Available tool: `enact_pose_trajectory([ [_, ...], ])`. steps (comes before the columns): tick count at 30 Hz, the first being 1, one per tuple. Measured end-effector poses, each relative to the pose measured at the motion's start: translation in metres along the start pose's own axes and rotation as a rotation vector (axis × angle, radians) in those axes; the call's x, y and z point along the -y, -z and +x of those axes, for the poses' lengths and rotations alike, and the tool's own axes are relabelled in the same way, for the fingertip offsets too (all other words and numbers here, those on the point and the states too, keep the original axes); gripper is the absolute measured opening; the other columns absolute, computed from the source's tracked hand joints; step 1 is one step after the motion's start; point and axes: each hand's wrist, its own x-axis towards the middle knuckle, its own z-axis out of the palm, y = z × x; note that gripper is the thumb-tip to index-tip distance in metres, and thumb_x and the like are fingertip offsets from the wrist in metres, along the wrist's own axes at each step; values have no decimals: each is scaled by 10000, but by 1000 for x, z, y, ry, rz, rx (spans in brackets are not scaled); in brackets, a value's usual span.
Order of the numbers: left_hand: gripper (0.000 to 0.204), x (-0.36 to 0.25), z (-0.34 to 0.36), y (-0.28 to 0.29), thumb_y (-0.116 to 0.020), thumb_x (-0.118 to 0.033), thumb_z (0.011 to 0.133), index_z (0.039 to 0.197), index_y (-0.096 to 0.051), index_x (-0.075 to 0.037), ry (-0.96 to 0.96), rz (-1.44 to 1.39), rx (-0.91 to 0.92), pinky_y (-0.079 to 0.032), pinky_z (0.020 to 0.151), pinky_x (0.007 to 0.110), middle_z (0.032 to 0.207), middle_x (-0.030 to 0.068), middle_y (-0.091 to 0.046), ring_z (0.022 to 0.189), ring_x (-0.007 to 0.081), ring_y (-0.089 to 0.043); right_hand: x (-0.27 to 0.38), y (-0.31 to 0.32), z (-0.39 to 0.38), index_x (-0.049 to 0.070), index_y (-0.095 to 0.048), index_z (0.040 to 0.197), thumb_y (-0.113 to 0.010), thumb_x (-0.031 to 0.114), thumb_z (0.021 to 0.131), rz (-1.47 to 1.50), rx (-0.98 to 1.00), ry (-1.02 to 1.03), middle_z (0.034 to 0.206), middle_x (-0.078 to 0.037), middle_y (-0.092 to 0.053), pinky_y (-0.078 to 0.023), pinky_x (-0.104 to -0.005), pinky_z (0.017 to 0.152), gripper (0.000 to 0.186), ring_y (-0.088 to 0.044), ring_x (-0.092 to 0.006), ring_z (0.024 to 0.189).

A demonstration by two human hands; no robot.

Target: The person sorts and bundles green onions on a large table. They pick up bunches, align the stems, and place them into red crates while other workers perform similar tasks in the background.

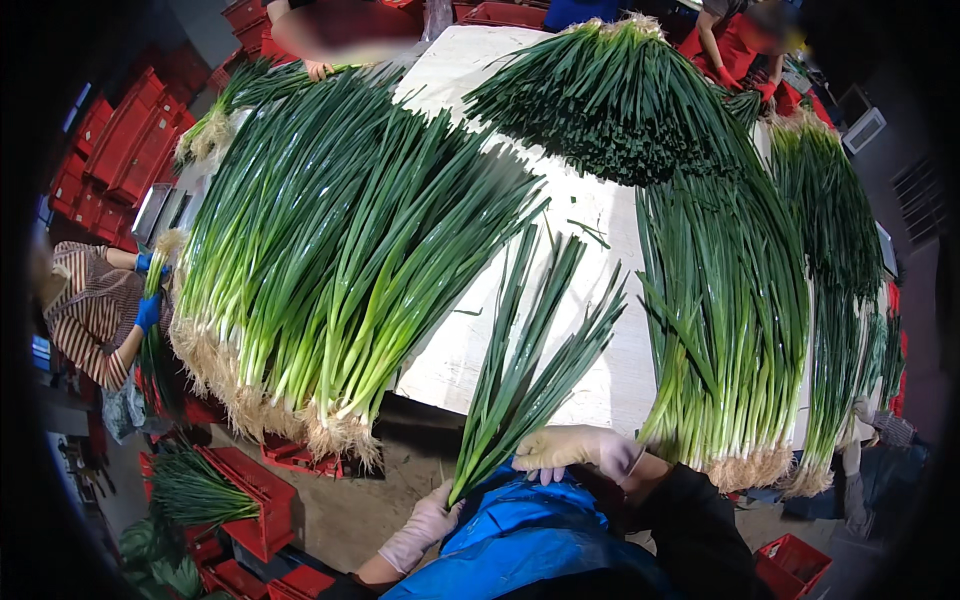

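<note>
My left hand [420, 530], in a pale glove, is closed around the lower stems of a small bunch of long green onions [520, 370], whose leaves fan up over the white table [445, 375]. My right hand [575, 453], also gloved, is open beside that bunch at the table's near edge, fingers loosely bent and partly apart. A big pile of onions with pale roots [310, 270] lies to the left. Another long pile [720, 330] lies to the right, and a dark bundle [600, 100] lies crosswise at the far side.
A worker in striped sleeves and blue gloves [90, 300] handles onions at the left. Other workers stand at the far side [705, 40] and right edge [885, 425]. Red crates stand stacked at left [115, 150] and on the floor at lower left [260, 505] and lower right [790, 565].
</note>
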Motion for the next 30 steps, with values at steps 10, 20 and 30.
enact_pose_trajectory([
  [10, 469, 6, -3, -3, -625, -201, 842, 1266, -440, -122, -55, 168, 2, -502, 775, 456, 988, 234, -626, 912, 416, -606, 81, 42, -37, 35, -599, 1109, -528, 370, 958, 74, -410, 223, 830, -68, -657, -497, -217, 560, 374, -625, -102, 675],
  [20, 410, -8, -6, 4, -635, -161, 841, 1220, -491, -100, 82, 155, 51, -493, 829, 435, 1036, 247, -614, 971, 421, -592, 144, 95, 14, 4, -678, 953, -499, 579, 879, -838, -1007, -237, 818, -142, -651, -524, -364, 678, 607, -665, -255, 768],
  [30, 381, 5, -1, 2, -623, -267, 844, 1161, -477, -112, 13, 179, 40, -490, 804, 464, 991, 236, -619, 925, 423, -596, 122, 122, 41, -23, -682, 975, -496, 291, 840, -642, -920, -236, 1027, -226, -653, -485, -408, 877, 389, -626, -367, 995],
])
